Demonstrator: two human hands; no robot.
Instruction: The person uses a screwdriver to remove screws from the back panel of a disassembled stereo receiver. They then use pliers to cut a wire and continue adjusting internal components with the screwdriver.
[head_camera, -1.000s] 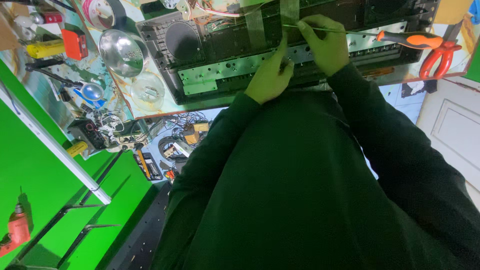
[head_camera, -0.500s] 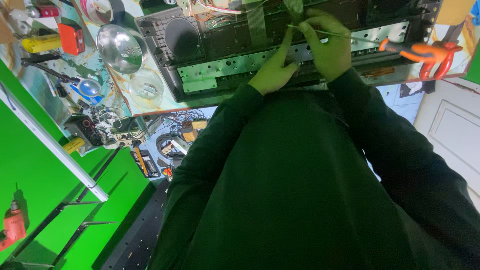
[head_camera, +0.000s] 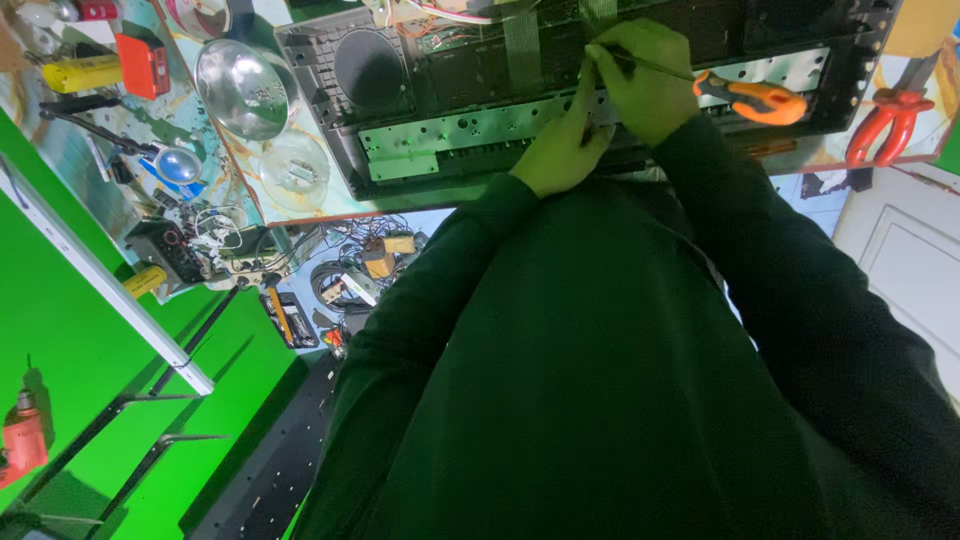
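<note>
We're looking down our own dark sleeves at the worktop (head_camera: 300, 215), where an opened grey device (head_camera: 480, 90) lies with its insides up: a round speaker grille at its left end and a pale metal strip running along its near edge.

Our right hand (head_camera: 650, 80) is closed around a screwdriver (head_camera: 745, 97) w/ an orange-and-black handle. The handle sticks out to the right of the fist, the thin shaft runs left across the fingers, and the tip sits at the device near the metal strip; the exact contact spot is hidden by the fingers.

Our left hand (head_camera: 563, 150) is just below and touching the right one, fingers pressed together and pointing up against the device's edge next to the tip. We can't tell whether it pinches anything small.

Right of the device, red-handled pliers (head_camera: 888, 118) lie on the worktop, well apart from the hands. Left of the device sit a shiny round reflector (head_camera: 238, 85), a clear round lid (head_camera: 295, 170) just below it, a yellow torch (head_camera: 80, 72) and a red box (head_camera: 140, 62) near the far left corner.

Under the worktop edge there's a tangle of wires & small parts (head_camera: 340, 275) on the floor. A green panel (head_camera: 70, 330) fills the lower left, w/ a white bar across it.
</note>
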